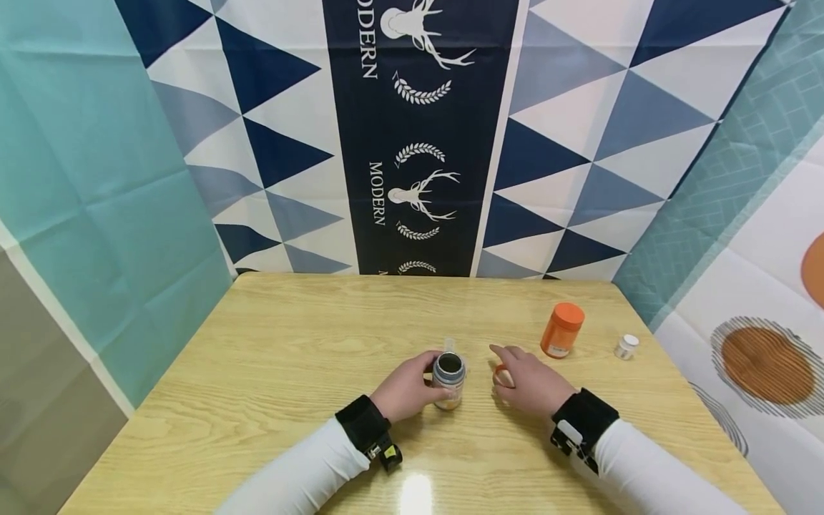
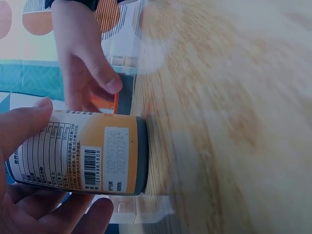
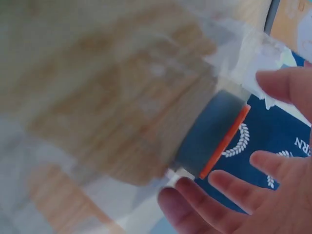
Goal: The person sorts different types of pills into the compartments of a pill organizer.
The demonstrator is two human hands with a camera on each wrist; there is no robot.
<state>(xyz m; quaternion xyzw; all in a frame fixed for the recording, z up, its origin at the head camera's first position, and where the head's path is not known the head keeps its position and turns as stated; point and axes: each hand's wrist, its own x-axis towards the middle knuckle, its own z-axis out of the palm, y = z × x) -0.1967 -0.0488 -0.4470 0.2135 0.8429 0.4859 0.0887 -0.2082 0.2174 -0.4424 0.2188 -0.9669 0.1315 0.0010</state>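
Note:
My left hand (image 1: 412, 390) grips a small supplement bottle (image 1: 449, 383), its mouth uncovered and dark inside. The bottle stands upright on the wooden table (image 1: 322, 322). In the left wrist view the same bottle (image 2: 107, 156) shows a white and orange label with a barcode and printed dates, and a grey base. My right hand (image 1: 533, 383) is spread over a lid (image 1: 500, 373) on the table to the right of the bottle. The right wrist view shows the lid (image 3: 212, 136) with a dark grey side and an orange rim, between the thumb and fingers, which stand apart from it.
An orange jar with an orange cap (image 1: 562, 330) stands behind my right hand. Farther right is a small white-capped bottle (image 1: 626, 347). A pale see-through piece (image 1: 448, 345) shows just behind the gripped bottle. Patterned cloth (image 1: 418, 143) hangs along the table's back edge.

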